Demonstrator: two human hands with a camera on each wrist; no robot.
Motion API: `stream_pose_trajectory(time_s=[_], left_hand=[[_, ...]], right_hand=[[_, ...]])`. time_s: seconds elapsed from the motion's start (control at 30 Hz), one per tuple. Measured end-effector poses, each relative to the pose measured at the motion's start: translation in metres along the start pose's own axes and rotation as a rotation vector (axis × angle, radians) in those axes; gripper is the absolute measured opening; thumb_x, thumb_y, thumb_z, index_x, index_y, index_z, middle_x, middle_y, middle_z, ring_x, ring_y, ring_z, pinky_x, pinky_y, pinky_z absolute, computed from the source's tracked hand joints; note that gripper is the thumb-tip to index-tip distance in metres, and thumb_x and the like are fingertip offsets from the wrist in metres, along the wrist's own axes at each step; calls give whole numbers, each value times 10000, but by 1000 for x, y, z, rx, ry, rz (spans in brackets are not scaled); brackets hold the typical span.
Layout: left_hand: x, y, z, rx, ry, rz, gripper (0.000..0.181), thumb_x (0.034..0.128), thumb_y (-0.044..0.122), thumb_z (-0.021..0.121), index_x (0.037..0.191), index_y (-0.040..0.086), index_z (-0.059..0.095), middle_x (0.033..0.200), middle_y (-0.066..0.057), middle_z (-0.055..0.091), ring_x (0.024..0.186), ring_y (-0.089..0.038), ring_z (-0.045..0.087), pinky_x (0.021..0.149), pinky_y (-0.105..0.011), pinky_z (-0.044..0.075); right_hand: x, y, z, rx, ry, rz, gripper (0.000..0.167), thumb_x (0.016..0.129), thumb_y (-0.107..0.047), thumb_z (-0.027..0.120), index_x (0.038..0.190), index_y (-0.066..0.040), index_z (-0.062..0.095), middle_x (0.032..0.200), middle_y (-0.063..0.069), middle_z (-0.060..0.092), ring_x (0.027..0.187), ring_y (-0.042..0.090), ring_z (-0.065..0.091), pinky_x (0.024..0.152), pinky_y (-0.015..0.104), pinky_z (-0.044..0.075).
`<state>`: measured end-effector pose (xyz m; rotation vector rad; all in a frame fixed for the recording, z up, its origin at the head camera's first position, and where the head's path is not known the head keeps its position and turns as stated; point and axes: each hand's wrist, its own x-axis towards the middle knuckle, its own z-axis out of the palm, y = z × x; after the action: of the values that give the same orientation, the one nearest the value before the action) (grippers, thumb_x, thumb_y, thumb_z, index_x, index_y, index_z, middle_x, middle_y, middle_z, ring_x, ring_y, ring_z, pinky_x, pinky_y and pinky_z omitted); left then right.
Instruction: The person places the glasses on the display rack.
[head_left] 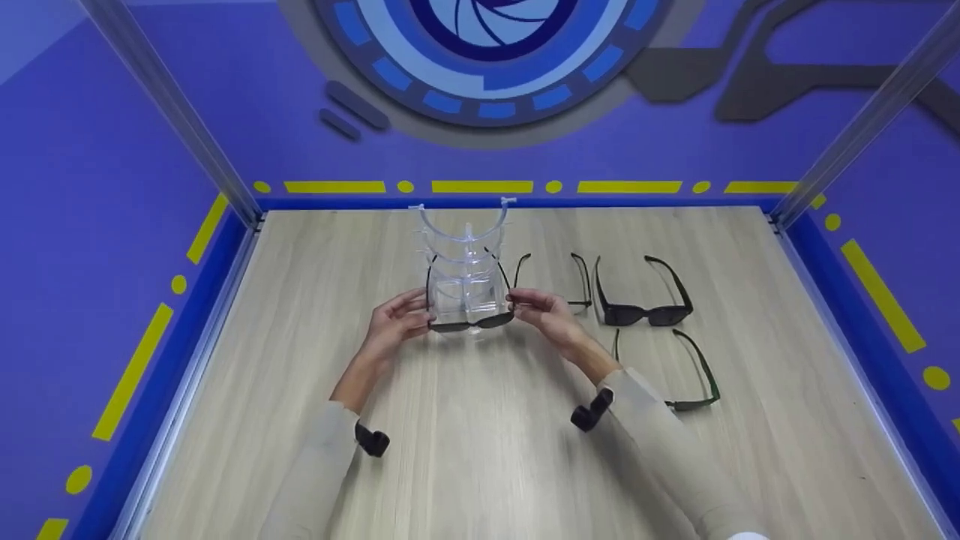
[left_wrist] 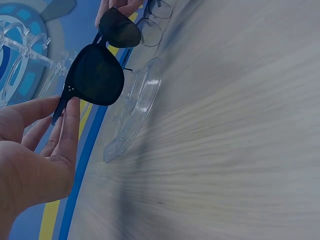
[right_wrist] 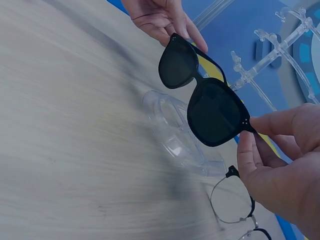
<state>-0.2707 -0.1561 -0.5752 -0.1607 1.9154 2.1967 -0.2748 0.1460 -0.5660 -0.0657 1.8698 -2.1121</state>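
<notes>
Both hands hold one pair of black sunglasses [head_left: 495, 321] with dark lenses, in front of a clear plastic eyewear display stand [head_left: 469, 234]. My left hand [head_left: 394, 322] pinches the frame's left end near the hinge, between thumb and fingers. At the opposite end my right hand [head_left: 551, 319] pinches the other hinge area. The temples are unfolded and point back along the stand's two sides. In the right wrist view the sunglasses [right_wrist: 215, 112] are above the stand's clear base [right_wrist: 175, 145]. Whether they touch the stand's bars cannot be told.
Right of the stand lie clear-lens glasses [right_wrist: 232, 172], partly behind my right hand in the head view. Farther right are thick black sunglasses [head_left: 664, 315]. Dark green-framed glasses [head_left: 705, 367] lie nearer, partly covered by the right sleeve. Blue printed panels [head_left: 600, 157] enclose the wooden table [head_left: 465, 465].
</notes>
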Motion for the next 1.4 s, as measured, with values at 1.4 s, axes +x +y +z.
stream_pose_trajectory(time_s=[1.4], left_hand=[[45, 2, -3, -44, 100, -52, 398, 953, 9, 678, 1349, 7, 634, 1063, -42, 756, 898, -102, 719, 1097, -512, 503]], right_hand=[[34, -7, 16, -161, 146, -28, 410, 940, 104, 571, 1344, 169, 543, 1322, 355, 609, 1107, 240, 657, 926, 285, 582]])
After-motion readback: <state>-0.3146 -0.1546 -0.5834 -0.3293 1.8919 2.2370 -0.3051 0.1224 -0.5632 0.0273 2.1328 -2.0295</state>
